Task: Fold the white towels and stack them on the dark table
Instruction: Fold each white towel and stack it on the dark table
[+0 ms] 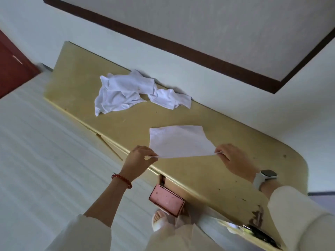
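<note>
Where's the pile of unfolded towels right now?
In the head view, the crumpled pile lies on the far left part of the table, against the wall, beyond the towel held between both hands.

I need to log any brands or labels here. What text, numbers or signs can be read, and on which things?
None can be read.
Pink box: faint specks only, no legible print.
Smartwatch: screen dark and blank.
White towel held by both hands: no label visible.

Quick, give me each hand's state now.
Left hand: pinching a near corner of the white towel.
Right hand: pinching the towel's other near corner.
</note>
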### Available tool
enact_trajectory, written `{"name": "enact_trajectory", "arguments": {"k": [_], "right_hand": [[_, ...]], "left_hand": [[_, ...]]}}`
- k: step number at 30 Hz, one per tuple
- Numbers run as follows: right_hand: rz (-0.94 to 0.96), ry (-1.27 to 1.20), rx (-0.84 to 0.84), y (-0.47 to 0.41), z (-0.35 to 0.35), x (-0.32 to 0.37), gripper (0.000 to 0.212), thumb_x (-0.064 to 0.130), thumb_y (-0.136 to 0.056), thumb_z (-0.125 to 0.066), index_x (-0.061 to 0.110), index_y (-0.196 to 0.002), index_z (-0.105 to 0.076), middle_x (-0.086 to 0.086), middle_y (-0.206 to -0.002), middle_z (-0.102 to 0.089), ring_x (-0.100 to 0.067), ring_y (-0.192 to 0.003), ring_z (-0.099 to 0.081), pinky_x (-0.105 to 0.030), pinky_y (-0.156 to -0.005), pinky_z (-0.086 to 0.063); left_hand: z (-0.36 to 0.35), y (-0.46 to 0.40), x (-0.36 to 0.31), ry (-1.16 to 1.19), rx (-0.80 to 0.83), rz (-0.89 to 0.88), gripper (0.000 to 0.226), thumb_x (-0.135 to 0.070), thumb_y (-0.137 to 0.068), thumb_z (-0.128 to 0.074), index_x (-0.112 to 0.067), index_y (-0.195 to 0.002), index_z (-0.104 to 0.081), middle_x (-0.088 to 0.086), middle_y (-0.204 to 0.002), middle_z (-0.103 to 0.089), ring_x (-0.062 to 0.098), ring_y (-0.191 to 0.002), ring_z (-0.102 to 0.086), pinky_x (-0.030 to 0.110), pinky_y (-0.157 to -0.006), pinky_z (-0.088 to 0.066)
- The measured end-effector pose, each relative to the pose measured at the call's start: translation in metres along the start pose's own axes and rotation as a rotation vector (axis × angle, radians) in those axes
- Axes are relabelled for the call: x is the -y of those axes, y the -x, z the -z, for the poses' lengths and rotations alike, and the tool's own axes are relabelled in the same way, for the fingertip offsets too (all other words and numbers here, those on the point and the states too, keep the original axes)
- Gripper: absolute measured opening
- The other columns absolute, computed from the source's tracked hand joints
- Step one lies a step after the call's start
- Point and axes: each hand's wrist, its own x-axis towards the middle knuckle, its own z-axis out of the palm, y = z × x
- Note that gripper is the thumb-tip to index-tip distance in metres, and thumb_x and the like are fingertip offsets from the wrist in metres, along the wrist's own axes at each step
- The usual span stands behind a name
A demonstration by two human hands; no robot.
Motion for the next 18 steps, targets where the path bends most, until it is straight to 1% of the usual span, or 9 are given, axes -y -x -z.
{"name": "enact_trajectory", "arguments": {"k": [2, 5, 7, 9, 11, 13, 14, 16, 18], "right_hand": [[-0.058, 0.003, 0.118, 0.025, -0.022, -0.012, 0.013, 0.011, -0.092, -0.051, 0.012, -0.096, -0.063, -0.003, -0.093, -0.064, -0.025, -0.089, -0.059, -0.03, -0.071, -0.039], [-0.138, -0.003, 0.254, 0.048, -0.043, -0.021, 0.019, 0.013, -0.094, -0.046, 0.013, -0.104, -0.062, -0.001, -0.099, -0.064, -0.018, -0.085, -0.055, -0.024, -0.069, -0.03], [-0.207, -0.077, 0.247, 0.051, -0.05, -0.023, 0.019, 0.011, -0.093, -0.047, 0.012, -0.104, -0.062, 0.001, -0.098, -0.064, -0.013, -0.083, -0.051, -0.023, -0.071, -0.032], [-0.279, -0.196, 0.178, 0.044, -0.054, -0.021, 0.017, 0.007, -0.091, -0.049, 0.009, -0.102, -0.063, 0.001, -0.094, -0.062, -0.015, -0.084, -0.054, -0.025, -0.073, -0.037], [-0.352, -0.313, 0.105, 0.031, -0.055, -0.02, 0.016, 0.005, -0.09, -0.052, 0.006, -0.101, -0.063, -0.001, -0.091, -0.062, -0.016, -0.084, -0.055, -0.023, -0.072, -0.041], [-0.429, -0.404, 0.032, 0.014, -0.055, -0.022, 0.015, 0.006, -0.09, -0.052, 0.005, -0.1, -0.063, 0.001, -0.085, -0.061, -0.014, -0.077, -0.053, -0.011, -0.063, -0.038], [-0.455, -0.435, 0.001, 0.005, -0.056, -0.025, 0.014, 0.007, -0.09, -0.052, 0.006, -0.099, -0.063, 0.004, -0.081, -0.058, -0.012, -0.073, -0.051, -0.01, -0.059, -0.038], [-0.477, -0.467, -0.044, -0.013, -0.059, -0.031, 0.014, 0.008, -0.09, -0.052, 0.006, -0.098, -0.063, 0.008, -0.076, -0.055, -0.011, -0.068, -0.049, -0.011, -0.056, -0.035], [-0.485, -0.488, -0.069, -0.03, -0.063, -0.035, 0.013, 0.009, -0.09, -0.051, 0.007, -0.097, -0.062, 0.004, -0.076, -0.056, -0.01, -0.066, -0.048, -0.013, -0.056, -0.034]], "left_hand": [[-0.021, 0.013, 0.009, -0.05, 0.154, 0.051, 0.015, -0.023, -0.08, -0.071, -0.018, -0.094, -0.074, -0.005, -0.096, -0.068, 0.014, -0.096, -0.057, 0.027, -0.086, -0.042], [-0.041, 0.025, 0.017, 0.019, 0.269, 0.14, 0.02, -0.026, -0.083, -0.068, -0.015, -0.099, -0.072, -0.005, -0.095, -0.067, 0.011, -0.092, -0.057, 0.021, -0.082, -0.039], [-0.047, 0.025, 0.02, 0.08, 0.306, 0.192, 0.021, -0.025, -0.083, -0.067, -0.013, -0.1, -0.072, -0.003, -0.095, -0.068, 0.01, -0.091, -0.057, 0.018, -0.077, -0.037], [-0.049, 0.018, 0.02, 0.132, 0.33, 0.221, 0.021, -0.025, -0.085, -0.065, -0.012, -0.101, -0.071, -0.003, -0.092, -0.067, 0.011, -0.091, -0.057, 0.02, -0.078, -0.038], [-0.049, 0.007, 0.017, 0.217, 0.312, 0.259, 0.02, -0.024, -0.088, -0.062, -0.012, -0.1, -0.071, -0.006, -0.087, -0.064, 0.009, -0.086, -0.057, 0.019, -0.076, -0.041], [-0.05, -0.006, 0.014, 0.313, 0.255, 0.31, 0.012, -0.023, -0.089, -0.059, -0.015, -0.086, -0.068, -0.005, -0.07, -0.055, 0.008, -0.067, -0.048, 0.016, -0.062, -0.037], [-0.051, -0.013, 0.012, 0.344, 0.216, 0.332, 0.015, -0.022, -0.09, -0.058, -0.016, -0.078, -0.065, -0.002, -0.064, -0.047, 0.011, -0.061, -0.04, 0.019, -0.058, -0.033], [-0.055, -0.027, 0.011, 0.383, 0.133, 0.367, 0.019, -0.021, -0.091, -0.057, -0.015, -0.073, -0.063, 0.004, -0.065, -0.04, 0.015, -0.062, -0.032, 0.025, -0.058, -0.027], [-0.06, -0.04, 0.009, 0.389, 0.08, 0.389, 0.016, -0.02, -0.09, -0.057, -0.014, -0.079, -0.067, 0.008, -0.067, -0.043, 0.016, -0.065, -0.034, 0.026, -0.058, -0.027]]}}
